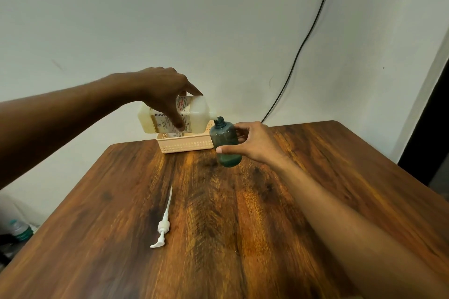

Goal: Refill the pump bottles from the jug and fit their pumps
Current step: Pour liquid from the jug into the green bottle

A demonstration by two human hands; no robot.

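Observation:
My left hand (167, 90) grips a whitish translucent jug (194, 116) tipped on its side, its spout touching the open neck of a dark green pump bottle (224, 138). The jug holds yellowish liquid toward its base end. My right hand (252, 143) holds the green bottle upright, thumb in front and fingers behind it, near the far middle of the wooden table (243, 226). The bottle carries no pump. A white pump (163, 226) with its long dip tube lies flat on the table, nearer me and to the left.
A pale peach plastic basket (184, 144) stands at the table's far edge, under the jug. A black cable (298, 53) hangs down the white wall behind. A clear water bottle (20, 229) sits low beyond the table's left edge.

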